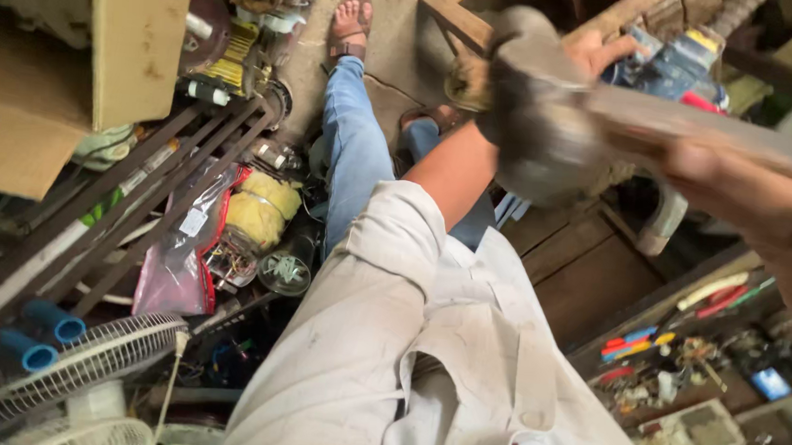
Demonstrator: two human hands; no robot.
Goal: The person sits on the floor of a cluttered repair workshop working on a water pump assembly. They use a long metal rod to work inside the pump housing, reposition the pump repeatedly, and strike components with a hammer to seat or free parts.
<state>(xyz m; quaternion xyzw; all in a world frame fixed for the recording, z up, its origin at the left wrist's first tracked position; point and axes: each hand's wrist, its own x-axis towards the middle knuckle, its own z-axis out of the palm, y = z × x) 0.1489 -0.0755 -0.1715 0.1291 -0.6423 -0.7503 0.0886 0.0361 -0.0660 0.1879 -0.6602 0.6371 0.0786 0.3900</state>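
My right hand [773,216], blurred and close to the camera at the right edge, grips the wooden handle of a hammer [538,121]. The grey hammer head hangs in mid-air at top centre. My left arm reaches forward out of a white sleeve and passes behind the hammer head. Only the fingers of my left hand [603,49] show past it, near a wooden block [457,20] and some blue items [671,70]. What the left hand holds or presses is hidden. Below are my blue jeans [355,145] and a sandalled foot [349,24].
A cardboard box [64,51] fills the top left. Dark metal rods [137,204], a plastic bag [180,254], a yellow bundle [262,208] and a white fan grille [79,368] crowd the floor at left. A wooden bench [588,264] and a tray of small tools [675,344] lie at right.
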